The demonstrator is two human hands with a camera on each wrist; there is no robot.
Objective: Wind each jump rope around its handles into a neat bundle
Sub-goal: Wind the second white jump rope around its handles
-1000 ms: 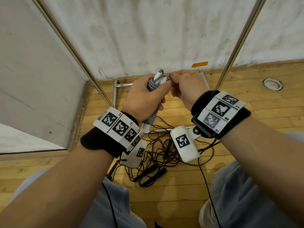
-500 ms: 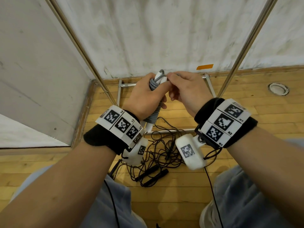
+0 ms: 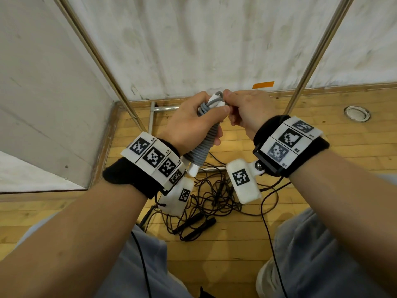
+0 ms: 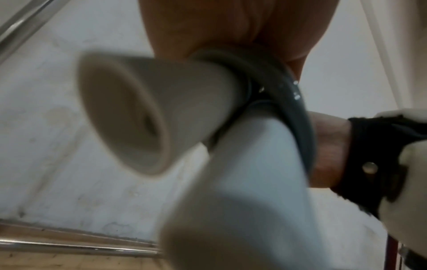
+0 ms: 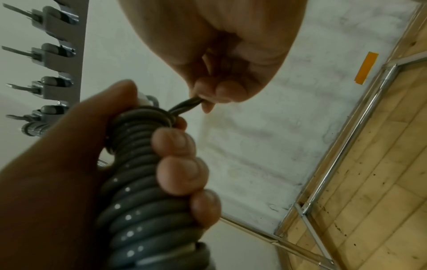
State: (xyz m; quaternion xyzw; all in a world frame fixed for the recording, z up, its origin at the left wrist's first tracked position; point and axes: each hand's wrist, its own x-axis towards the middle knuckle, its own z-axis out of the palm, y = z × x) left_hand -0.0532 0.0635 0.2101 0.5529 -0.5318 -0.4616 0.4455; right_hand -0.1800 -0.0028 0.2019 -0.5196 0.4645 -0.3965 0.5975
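Observation:
My left hand [image 3: 193, 123] grips a bundle of two white handles [image 4: 161, 113] with a grey jump rope [image 3: 204, 147] coiled tightly round them [image 5: 148, 191]. The bundle stands tilted, its top by my thumb. My right hand [image 3: 247, 112] pinches the rope's loose end [image 5: 184, 107] at the top of the bundle, close to the last coil. A black jump rope [image 3: 214, 194] lies tangled on the wooden floor below my wrists, its two black handles [image 3: 193, 226] side by side nearest me.
Two slanted metal poles [image 3: 309, 61] rise against the white wall; a metal frame bar [image 3: 165, 108] lies along the floor by the wall. A round floor socket [image 3: 356, 112] sits at right. A grey hook rack [image 5: 53, 60] hangs on the wall.
My right hand has kept pinching the rope end at the bundle's top and shifted slightly toward it. The left hand's grip is unchanged.

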